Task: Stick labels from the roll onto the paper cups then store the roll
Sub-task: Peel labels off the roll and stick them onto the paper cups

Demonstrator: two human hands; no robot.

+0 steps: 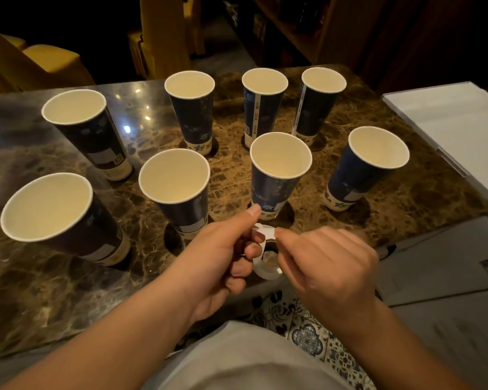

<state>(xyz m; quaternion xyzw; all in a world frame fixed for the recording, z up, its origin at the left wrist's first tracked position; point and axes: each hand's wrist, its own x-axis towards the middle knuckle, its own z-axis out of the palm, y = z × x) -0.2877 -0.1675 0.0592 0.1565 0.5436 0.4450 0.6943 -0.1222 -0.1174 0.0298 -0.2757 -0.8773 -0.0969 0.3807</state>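
Eight upright paper cups (280, 175) spread across the marble counter (40, 291), gaps between all, bare stone near the front edge. Label roll (266, 266) just off that edge — left hand (223, 263) curled round it, right hand (324, 266) pinching what looks like its loose end. White box (448, 122) at right.

Left hand (226, 257) fingers curled, thumb up; right hand (327, 266) fingers pinching.

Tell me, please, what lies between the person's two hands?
In the head view, the label roll sits between the left hand and the right hand, both gripping it.
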